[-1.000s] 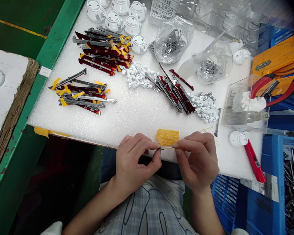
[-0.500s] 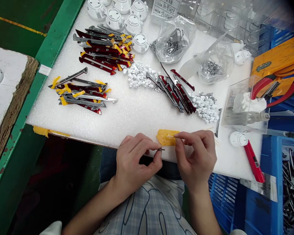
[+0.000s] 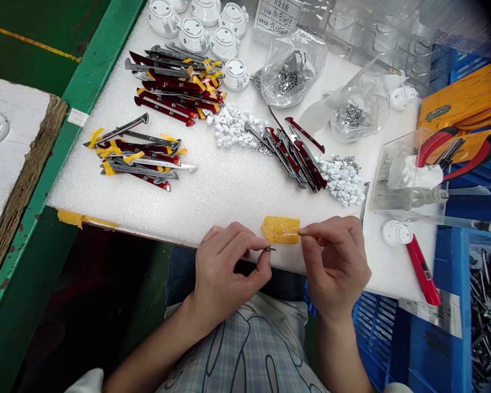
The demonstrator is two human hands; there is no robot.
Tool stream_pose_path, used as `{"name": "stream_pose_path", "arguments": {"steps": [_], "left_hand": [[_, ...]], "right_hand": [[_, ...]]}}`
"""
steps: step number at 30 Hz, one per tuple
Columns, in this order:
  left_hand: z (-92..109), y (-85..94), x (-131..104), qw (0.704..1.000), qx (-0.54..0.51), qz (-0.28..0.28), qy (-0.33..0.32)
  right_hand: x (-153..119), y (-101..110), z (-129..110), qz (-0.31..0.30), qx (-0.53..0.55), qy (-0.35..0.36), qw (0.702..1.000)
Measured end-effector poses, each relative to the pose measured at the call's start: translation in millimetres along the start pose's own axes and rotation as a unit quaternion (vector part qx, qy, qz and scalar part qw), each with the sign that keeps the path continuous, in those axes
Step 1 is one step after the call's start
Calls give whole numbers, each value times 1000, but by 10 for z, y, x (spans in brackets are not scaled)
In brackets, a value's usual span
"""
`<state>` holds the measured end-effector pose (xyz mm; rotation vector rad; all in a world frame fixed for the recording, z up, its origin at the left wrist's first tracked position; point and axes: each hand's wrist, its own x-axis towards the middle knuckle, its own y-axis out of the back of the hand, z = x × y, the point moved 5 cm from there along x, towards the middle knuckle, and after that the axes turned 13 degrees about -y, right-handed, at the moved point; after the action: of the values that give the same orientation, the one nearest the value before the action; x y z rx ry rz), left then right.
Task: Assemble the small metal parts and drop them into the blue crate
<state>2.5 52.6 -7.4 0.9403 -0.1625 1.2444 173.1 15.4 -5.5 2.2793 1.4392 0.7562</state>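
My left hand [image 3: 231,270] is at the table's front edge, thumb and forefinger pinching a small dark part [image 3: 271,249]. Just right of it, my right hand [image 3: 337,262] pinches a thin pale stick [image 3: 292,234], its tip over a yellow tape patch [image 3: 281,222] with a glossy clear smear. The patch lies flat on the white foam sheet [image 3: 225,191]. Beyond my hands is a pile of red and grey blade-shaped parts [image 3: 290,153], with small white pieces [image 3: 343,183] at its right.
Taped blade parts [image 3: 135,153] lie at left, a larger pile [image 3: 180,82] behind them. White cup-like parts [image 3: 225,42] and bags of metal bits [image 3: 288,76] stand at the back. At right are a clear box [image 3: 409,191], pliers [image 3: 474,164], a red marker [image 3: 423,270] and blue crates [image 3: 454,240].
My right hand has moved slightly right, drawing the stick's tip back across the yellow patch. My left hand has barely moved and keeps its pinch. The camera view has shifted slightly.
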Motion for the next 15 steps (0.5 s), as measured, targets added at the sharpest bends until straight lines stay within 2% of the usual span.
{"name": "stream_pose_path", "arguments": {"steps": [7,15], "left_hand": [[4,-8,16,1000,9,-7,-9],[9,-5,14,1000,13,-16,-7]], "right_hand": [[17,-41,-129,-52,12,67,996],[17,-54,-145,-56,0,74,996]]}}
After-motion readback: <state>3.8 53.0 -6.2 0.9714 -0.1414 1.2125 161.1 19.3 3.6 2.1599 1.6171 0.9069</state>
